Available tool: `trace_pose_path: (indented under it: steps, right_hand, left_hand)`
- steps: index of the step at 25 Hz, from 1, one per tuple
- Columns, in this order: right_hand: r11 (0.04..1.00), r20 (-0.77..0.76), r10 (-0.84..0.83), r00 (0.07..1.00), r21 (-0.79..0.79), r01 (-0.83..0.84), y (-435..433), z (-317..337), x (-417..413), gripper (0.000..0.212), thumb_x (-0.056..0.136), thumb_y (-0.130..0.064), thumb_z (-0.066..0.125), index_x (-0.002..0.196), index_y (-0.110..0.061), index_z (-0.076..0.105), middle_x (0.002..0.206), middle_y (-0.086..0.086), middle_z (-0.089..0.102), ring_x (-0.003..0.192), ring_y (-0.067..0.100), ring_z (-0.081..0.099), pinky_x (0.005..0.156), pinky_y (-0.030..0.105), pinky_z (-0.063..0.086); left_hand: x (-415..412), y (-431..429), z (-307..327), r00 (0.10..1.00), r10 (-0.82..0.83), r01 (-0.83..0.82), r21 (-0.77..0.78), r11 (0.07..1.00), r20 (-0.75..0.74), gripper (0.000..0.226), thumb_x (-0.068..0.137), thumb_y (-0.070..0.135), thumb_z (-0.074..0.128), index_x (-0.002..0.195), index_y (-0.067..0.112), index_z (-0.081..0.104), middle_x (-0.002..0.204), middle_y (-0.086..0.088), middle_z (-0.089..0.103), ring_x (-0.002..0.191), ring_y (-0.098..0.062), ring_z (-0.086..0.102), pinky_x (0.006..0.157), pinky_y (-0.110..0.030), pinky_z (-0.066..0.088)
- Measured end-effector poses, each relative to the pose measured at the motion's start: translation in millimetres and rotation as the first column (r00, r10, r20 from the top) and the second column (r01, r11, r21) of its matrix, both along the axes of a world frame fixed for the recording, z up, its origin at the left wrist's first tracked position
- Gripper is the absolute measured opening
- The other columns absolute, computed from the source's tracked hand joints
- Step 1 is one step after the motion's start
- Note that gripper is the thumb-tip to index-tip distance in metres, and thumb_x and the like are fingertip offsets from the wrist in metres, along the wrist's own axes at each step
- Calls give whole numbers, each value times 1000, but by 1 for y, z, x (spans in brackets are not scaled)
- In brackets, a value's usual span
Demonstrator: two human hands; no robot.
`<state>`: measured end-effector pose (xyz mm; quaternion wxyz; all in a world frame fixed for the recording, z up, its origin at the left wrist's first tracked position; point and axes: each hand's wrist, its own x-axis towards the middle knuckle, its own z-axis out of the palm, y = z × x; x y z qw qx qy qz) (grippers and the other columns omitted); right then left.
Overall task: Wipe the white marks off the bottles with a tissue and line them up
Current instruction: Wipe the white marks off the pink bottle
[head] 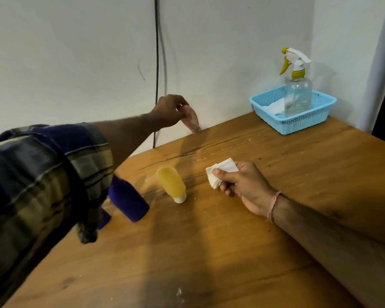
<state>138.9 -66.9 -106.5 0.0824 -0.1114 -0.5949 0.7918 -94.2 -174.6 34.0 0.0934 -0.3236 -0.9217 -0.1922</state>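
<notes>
My left hand (168, 111) reaches to the far edge of the wooden table (209, 241) by the wall and grips the top of a pink bottle (192, 121), which is tilted and dusted with white marks. My right hand (242, 185) rests on the table, closed on a crumpled white tissue (220, 172). A yellow bottle (171, 184) stands on its white cap between my hands. A purple bottle (129, 200) stands at the left, partly hidden by my left sleeve.
A blue plastic basket (298, 121) sits in the far right corner with a clear spray bottle (297, 94) and white tissues inside. A black cable (157, 63) runs down the wall. White crumbs are scattered on the table.
</notes>
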Motion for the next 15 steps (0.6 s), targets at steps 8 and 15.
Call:
trace_pose_path:
  steps: [8, 15]
  right_hand:
    - [987, -20, -159, 987, 14, 159, -14, 5, 24, 7, 94, -9, 70, 100, -7, 72, 77, 10, 68, 57, 11, 56, 48, 21, 41]
    - [980, -61, -195, 979, -51, 192, -70, 2, 84, 6, 94, -5, 68, 99, -7, 71, 74, 4, 68, 57, 9, 54, 49, 20, 42]
  left_hand:
    - [140, -81, 29, 840, -350, 53, 580, 813, 414, 24, 92, 15, 74, 109, 7, 59, 103, -23, 72, 85, -27, 73, 80, -39, 63]
    - [243, -159, -60, 703, -366, -173, 646, 744, 610, 22, 95, 16, 70, 114, 6, 62, 108, -25, 72, 91, -29, 71, 80, -42, 60]
